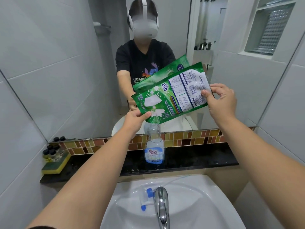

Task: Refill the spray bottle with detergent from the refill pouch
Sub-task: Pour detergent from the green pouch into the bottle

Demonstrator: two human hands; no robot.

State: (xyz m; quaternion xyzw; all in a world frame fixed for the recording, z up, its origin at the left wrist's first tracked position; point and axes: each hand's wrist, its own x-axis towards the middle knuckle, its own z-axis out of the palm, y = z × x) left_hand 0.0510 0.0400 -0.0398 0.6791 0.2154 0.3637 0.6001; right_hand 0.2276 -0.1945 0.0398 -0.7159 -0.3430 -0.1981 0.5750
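Pouch: one, green (171, 95), flat flexible printed film, tilted across frame centre with its lower left corner down at the bottle mouth; its reflection shows in the mirror just behind.
Bottle: one (154, 146), clear plastic, narrow neck, wider body, blue-and-white label; upright on the ledge at frame centre, cap off, partly filled with pale liquid.
Left hand: (134, 119) thumb and fingers clamped on the pouch's lower left edge, directly above the bottle neck.
Right hand: (221, 100) thumb and fingertips pinching the pouch's raised right end; the other fingers loosely curled.
Spray head: one (146, 198), white with blue parts and a thin clear tube, lying in the sink at lower centre, left of the tap.
Tap: one (161, 205), polished chrome, curved spout, lower centre.
Sink: one (198, 204), white glazed ceramic, rounded basin, bottom of frame.
Ledge: (189, 157) black speckled stone, glossy, running left to right behind the sink.
Sponge: one (55, 165), yellow foam with green scouring layer, left end of the ledge.
Small bottles: (52, 152) a cluster with black caps on top of the sponge; exact count unclear.
Tile strip: (189, 137) small glossy brown, amber and yellow rectangles above the ledge.
Mirror: one (74, 71), large, reflecting the person with a white headset.
Walls: (19, 129) large pale glossy tiles, left and right.
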